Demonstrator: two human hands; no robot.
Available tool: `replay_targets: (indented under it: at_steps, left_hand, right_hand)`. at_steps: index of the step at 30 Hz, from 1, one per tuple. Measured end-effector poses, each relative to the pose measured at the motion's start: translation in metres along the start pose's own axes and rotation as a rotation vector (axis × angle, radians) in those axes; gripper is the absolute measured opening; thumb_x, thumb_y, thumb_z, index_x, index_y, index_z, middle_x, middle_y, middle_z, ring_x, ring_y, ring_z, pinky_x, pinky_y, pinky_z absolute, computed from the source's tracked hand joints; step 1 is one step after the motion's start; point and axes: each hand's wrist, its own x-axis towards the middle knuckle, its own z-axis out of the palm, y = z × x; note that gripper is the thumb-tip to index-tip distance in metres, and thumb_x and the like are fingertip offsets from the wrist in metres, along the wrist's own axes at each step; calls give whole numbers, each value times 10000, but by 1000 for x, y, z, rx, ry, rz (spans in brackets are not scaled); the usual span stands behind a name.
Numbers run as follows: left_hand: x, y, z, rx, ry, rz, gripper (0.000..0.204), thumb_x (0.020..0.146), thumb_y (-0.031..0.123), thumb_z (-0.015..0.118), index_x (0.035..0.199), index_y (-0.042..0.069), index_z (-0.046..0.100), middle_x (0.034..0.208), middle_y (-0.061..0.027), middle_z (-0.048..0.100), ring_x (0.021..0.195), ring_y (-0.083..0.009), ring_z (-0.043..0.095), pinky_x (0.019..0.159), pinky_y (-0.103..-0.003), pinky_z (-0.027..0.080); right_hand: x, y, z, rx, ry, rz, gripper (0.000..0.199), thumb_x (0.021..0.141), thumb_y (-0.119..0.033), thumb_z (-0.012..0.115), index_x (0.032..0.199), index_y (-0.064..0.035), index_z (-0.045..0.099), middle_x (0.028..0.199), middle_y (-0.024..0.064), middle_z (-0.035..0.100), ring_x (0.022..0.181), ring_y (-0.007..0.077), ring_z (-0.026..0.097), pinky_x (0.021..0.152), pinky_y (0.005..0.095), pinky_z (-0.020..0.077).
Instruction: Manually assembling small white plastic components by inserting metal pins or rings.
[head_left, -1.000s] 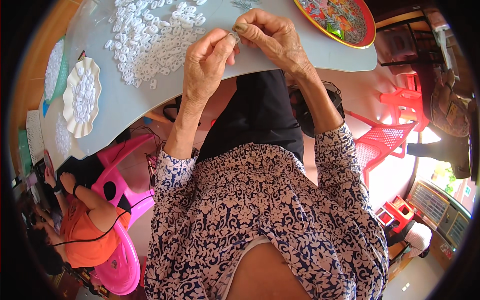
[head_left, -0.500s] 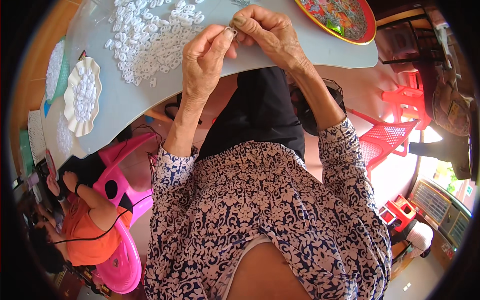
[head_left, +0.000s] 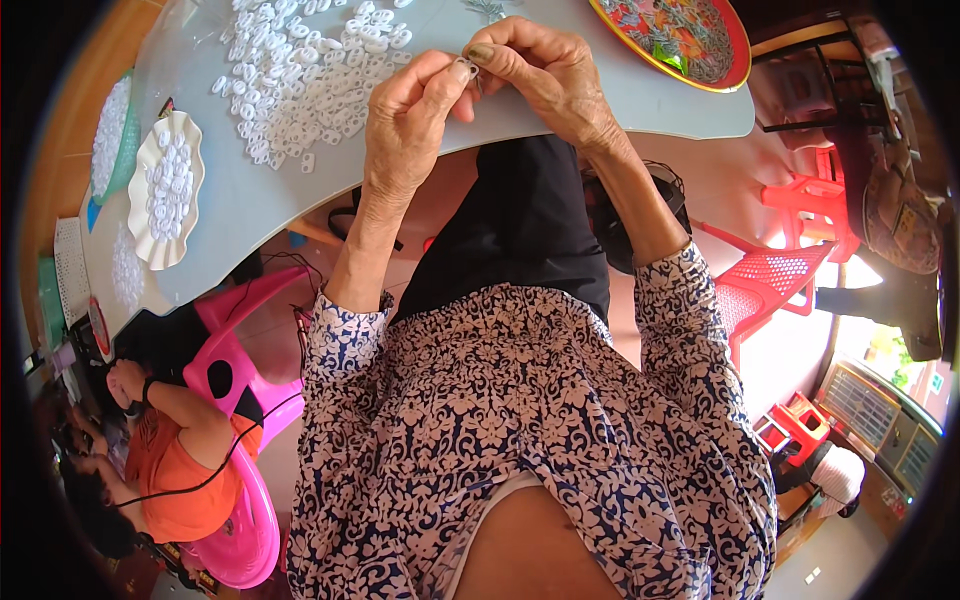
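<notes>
My left hand (head_left: 412,110) pinches a small white oval piece with a hole (head_left: 466,66) between thumb and fingertips, above the table's near edge. My right hand (head_left: 545,80) meets it there, its thumb and fingers closed together at the piece; what they grip is too small and hidden to tell. To the left of my hands lies a broad heap of small white oval pieces (head_left: 310,90) on the grey table (head_left: 640,100). Several thin silvery bits (head_left: 488,10) lie on the tabletop just beyond my hands.
A red-and-gold tray (head_left: 745,60) with thin metal bits stands at the right edge. On the left are a wavy cream dish (head_left: 143,215) of white pieces and a green container (head_left: 127,150). A person in orange (head_left: 190,470) sits at left on a pink chair (head_left: 260,530). Red chairs (head_left: 770,280) stand at right.
My hands stay nearly in place, fingertips still together at the small white piece. At left, the seated person's hands have drawn together.
</notes>
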Motion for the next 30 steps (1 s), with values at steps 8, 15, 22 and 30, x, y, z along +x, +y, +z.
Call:
replay_targets:
  at_steps: [8,15,22,30]
  left_hand:
    - [-1,2,1,45,39,38,215,920,176,530,828,-3,605,651,-2,561,623,-57,492,605,-209,394]
    - [0,-3,-2,-114,10,-44,207,912,165,528,822,-2,611,677,-17,578,624,-68,501,618,-214,407]
    - [0,-3,-3,-90,-14,-26,225,915,186,528,823,1,616,661,-13,568,636,-70,511,630,-217,414]
    - [0,-4,-3,-50,-6,2,221,924,192,525,847,6,614,627,1,549,640,-63,506,624,-216,404]
  right_hand:
    - [1,3,2,-27,22,-23,213,902,-212,606,879,-7,659,713,1,616,670,60,548,612,212,468]
    - [1,-3,2,33,5,-20,201,903,-205,603,930,-12,654,742,-1,621,682,57,544,629,209,467]
    - [1,1,-1,4,-1,-34,173,899,-171,607,909,-1,641,755,11,628,696,64,561,651,216,482]
    - [2,1,1,52,13,5,171,883,-167,625,912,0,642,759,12,631,707,69,585,670,207,500]
